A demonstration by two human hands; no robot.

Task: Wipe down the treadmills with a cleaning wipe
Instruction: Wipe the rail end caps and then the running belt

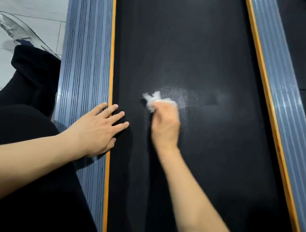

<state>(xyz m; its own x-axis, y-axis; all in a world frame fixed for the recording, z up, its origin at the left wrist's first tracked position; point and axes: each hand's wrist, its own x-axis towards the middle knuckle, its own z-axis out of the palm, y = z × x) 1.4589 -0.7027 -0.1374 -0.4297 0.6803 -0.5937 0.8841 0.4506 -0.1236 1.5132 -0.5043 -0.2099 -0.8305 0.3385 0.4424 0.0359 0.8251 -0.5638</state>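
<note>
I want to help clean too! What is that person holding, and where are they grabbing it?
The right hand grips a crumpled white wipe by its near end. The left hand holds nothing.

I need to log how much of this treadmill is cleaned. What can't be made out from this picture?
- Wipe in the head view: smeared by motion and partly hidden under the right hand, so its size and folding are unclear.
- Belt: cut off by the top and bottom edges.
- Right hand's fingers: blurred, grip unclear.
- Left hand: lies flat across the side rail and belt edge, hiding what is beneath.
</note>
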